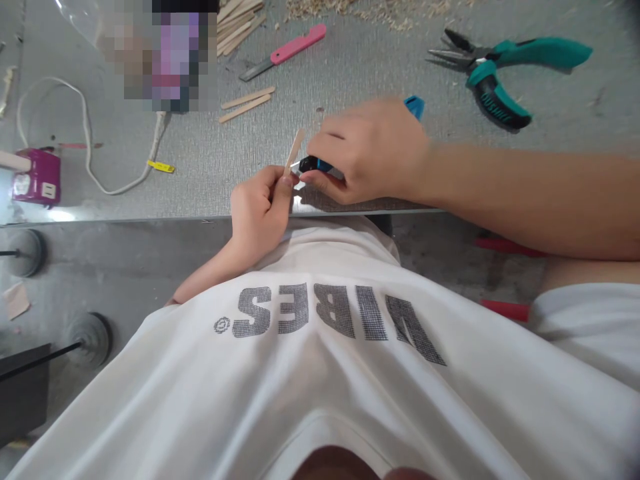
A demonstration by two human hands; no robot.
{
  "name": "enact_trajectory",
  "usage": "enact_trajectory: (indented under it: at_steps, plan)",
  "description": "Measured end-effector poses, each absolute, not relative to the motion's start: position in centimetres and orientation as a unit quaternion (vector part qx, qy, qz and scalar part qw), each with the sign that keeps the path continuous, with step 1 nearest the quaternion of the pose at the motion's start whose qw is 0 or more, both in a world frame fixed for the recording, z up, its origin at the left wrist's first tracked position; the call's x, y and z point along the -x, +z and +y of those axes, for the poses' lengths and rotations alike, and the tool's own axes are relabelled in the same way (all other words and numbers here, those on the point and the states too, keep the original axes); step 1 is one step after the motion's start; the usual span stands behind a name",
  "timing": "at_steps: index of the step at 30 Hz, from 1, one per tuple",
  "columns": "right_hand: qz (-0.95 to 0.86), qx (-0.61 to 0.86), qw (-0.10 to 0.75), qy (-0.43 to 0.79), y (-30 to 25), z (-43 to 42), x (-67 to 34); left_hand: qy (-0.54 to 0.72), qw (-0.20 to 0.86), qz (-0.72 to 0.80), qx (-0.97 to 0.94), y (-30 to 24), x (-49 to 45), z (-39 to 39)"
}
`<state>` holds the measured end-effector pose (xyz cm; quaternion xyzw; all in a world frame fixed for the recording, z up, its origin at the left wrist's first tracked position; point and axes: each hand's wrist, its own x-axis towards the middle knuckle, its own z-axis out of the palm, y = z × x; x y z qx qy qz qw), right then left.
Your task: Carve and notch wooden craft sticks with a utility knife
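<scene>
My left hand is closed around the lower end of a thin wooden stick, holding it upright at the table's near edge. My right hand is wrapped round a blue and black utility knife, whose blue tail shows past my knuckles. The knife's tip meets the stick just above my left fingers. Both hands sit close together over the grey table.
A pink utility knife, loose wooden sticks and a stick pile lie further back. Teal-handled pliers rest far right. A purple power adapter with a white cable sits left. Wood shavings line the far edge.
</scene>
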<state>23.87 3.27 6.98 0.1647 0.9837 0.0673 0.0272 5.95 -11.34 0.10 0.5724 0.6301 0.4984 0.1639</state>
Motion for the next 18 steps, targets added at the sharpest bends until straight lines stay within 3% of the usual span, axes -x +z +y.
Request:
enact_trajectory:
  at_steps: [9,18]
  plan:
    - [0.977,-0.156,0.077,0.126,7.32,2.9,-23.5,0.482,0.125,0.639,-0.586,-0.09,-5.96,-11.22]
    - [0.977,-0.149,0.064,0.135,7.05,3.03,-23.58,0.43,0.096,0.667,-0.601,0.23,-6.12,-11.16]
